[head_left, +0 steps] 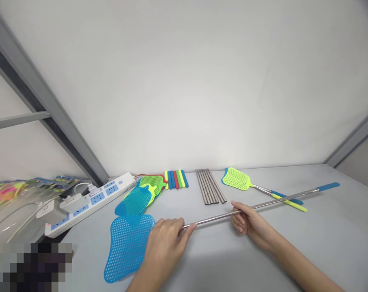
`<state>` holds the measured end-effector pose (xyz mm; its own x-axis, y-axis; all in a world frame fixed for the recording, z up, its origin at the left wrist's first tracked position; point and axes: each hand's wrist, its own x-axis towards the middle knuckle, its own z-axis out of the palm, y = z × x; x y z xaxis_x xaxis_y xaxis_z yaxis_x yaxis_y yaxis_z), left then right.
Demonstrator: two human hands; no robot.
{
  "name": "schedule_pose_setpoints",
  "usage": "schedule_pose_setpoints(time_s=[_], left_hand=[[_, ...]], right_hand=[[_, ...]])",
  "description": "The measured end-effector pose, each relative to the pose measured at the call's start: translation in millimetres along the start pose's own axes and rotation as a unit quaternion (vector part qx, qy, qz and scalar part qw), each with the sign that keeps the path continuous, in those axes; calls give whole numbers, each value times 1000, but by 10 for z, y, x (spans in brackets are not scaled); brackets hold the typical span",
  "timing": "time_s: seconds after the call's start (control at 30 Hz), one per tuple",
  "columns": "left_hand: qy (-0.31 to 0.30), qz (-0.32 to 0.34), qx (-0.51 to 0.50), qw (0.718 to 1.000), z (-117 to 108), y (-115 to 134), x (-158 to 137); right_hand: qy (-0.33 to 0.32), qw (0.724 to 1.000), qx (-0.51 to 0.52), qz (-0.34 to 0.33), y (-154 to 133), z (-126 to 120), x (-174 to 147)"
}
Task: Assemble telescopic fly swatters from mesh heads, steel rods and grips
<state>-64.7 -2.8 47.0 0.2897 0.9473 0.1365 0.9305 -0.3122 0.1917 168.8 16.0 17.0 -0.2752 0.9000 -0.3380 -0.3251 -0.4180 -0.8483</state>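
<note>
Gripping the metal rod (214,219) with the fingers of left hand (168,239), beside the near-left blue swatter head (130,247), and of right hand (247,223), farther right. Might knock the yellow swatter (237,179), far right, if swung low, or slip if pinched loosely

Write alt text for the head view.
A left hand and right hand hold a metal rod with a blue grip over a table; a blue mesh swatter head is beside the left hand. Beyond lie mesh heads, colored grips, metal tubes and two swatters.
</note>
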Motion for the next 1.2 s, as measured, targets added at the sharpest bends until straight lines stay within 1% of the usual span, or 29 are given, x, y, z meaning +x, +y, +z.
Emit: schedule_pose_setpoints(time_s=[0.13, 0.2, 0.27, 0.47, 0.57, 0.63, 0.83, 1.03, 1.2], left_hand=[[-3, -30, 23, 999, -19, -4, 8], [-5, -55, 39, 998, -20, -13, 9], [-6, -67, 51, 996, -19, -24, 6], [-13, -50, 63, 997, -16, -33, 3], [-14, -55, 77, 995, -7, -32, 3], [-10, -61, 89, 994, 6, -31, -2], [-3, -61, 112, 992, 44, -6, -34], [-9, -39, 99, 994, 43, 24, -58], [-13, -48, 95, 994, 15, 73, -54]], right_hand=[[-43, 999, -16, 11, 3, 14, -28], [-70, 997, -24, 26, 10, 22, -40], [-89, 995, -28, 45, 19, 25, -49], [-96, 987, -2, 131, 45, 0, -45], [-109, 978, 28, 175, 82, -14, -25], [-119, 973, 45, 193, 116, -20, -12], [-121, 971, 66, 195, 199, -36, -2], [-118, 969, 63, 205, 213, 12, -27], [-115, 971, 55, 204, 210, 60, -52]])
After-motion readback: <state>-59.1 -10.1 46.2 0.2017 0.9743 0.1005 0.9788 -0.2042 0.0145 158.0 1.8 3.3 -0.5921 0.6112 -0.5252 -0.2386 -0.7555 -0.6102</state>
